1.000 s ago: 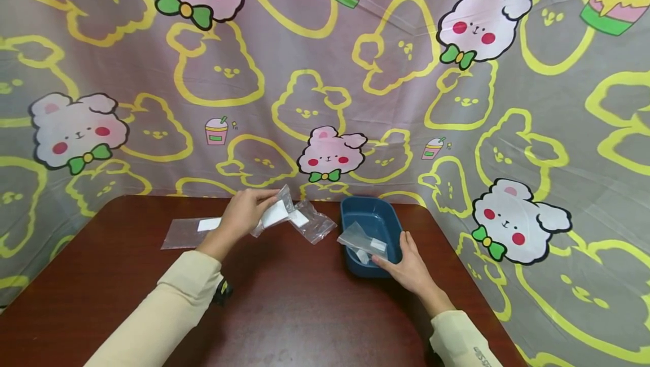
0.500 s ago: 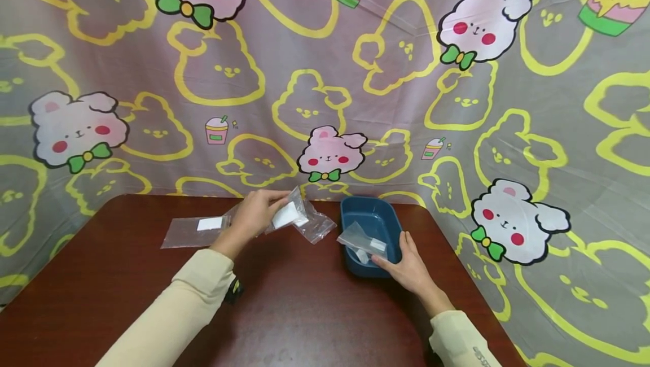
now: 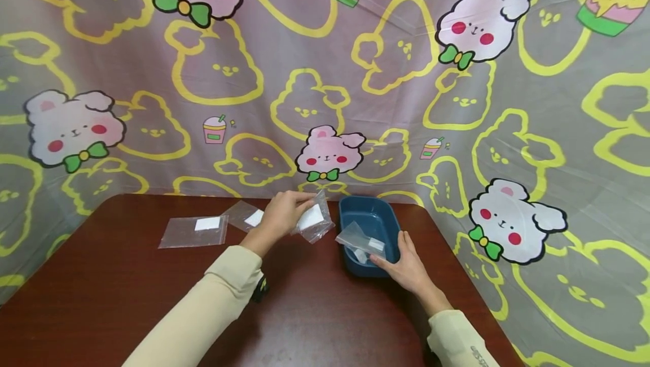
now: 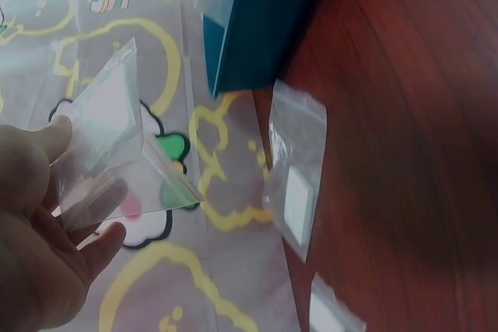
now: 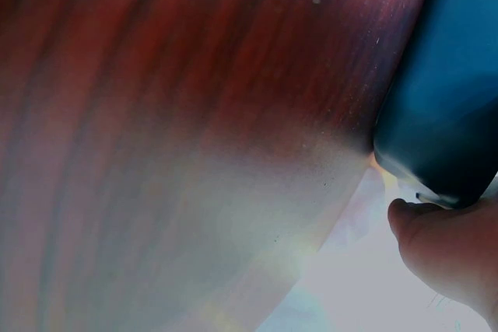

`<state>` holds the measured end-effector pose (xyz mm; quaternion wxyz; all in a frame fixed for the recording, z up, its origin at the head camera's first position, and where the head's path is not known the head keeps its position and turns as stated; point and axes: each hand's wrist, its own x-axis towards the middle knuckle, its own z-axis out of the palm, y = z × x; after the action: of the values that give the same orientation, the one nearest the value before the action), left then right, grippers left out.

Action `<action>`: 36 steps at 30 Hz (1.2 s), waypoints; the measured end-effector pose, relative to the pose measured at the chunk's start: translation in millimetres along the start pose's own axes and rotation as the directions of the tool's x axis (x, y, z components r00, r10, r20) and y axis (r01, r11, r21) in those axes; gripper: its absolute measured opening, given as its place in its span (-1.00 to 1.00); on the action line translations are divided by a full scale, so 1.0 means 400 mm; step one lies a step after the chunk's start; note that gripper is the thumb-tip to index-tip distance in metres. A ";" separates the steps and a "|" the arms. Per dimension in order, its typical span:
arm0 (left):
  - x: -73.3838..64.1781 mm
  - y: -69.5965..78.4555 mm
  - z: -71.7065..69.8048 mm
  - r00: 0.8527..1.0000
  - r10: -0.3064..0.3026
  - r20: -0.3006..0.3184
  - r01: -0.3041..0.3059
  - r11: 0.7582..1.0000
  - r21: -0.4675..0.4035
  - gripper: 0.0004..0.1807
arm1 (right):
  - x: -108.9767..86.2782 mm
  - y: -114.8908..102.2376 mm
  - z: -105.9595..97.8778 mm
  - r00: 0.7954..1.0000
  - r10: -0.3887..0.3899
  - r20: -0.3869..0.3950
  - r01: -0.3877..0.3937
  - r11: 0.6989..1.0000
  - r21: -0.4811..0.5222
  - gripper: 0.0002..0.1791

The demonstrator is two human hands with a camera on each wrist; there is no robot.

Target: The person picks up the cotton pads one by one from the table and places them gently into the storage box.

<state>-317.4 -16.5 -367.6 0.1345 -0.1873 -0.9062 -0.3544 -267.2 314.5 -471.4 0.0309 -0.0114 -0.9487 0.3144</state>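
My left hand point(image 3: 280, 215) pinches a clear plastic bag point(image 3: 311, 218) with a white piece in it, held up above the table left of the blue bin point(image 3: 361, 270). In the left wrist view, the thumb and fingers of that hand point(image 4: 39, 223) hold the bag point(image 4: 105, 114) near one edge. Another clear bag point(image 3: 321, 234) lies partly behind the held one. My right hand point(image 3: 410, 268) grips the bin's near right rim, its thumb on the inner side. Inside the bin, a clear bag point(image 3: 351, 236) with a white piece leans across the left rim.
On the table's left lie two more clear bags, one flat point(image 3: 178, 234) and one point(image 3: 238, 213) partly behind the left hand. A patterned cloth point(image 3: 325, 96) hangs along the table's back and right edges. The brown table point(image 3: 304, 322) extends toward me.
My left hand has moved right with its bag, closer to the bin. The bags on the left are now less covered by the arm. My right hand and the bin have stayed put.
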 end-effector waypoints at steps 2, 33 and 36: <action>0.005 0.015 0.015 1.000 0.001 0.010 -0.001 1.000 -0.004 -0.68 | 0.001 0.001 0.001 1.000 0.000 0.004 0.000 1.000 0.000 0.42; 0.041 0.160 0.160 0.983 0.129 0.127 -0.123 0.991 -0.056 -0.66 | 0.008 0.001 0.001 1.000 0.016 0.003 -0.016 1.000 -0.006 0.43; 0.042 0.167 0.165 0.981 0.141 0.132 -0.134 0.989 -0.064 -0.66 | 0.008 0.001 0.000 1.000 0.018 0.005 -0.018 1.000 0.001 0.44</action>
<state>-310.8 78.8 -368.7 0.0915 -0.2767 -0.8880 -0.3556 -270.5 314.9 -471.5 0.0260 -0.0190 -0.9484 0.3153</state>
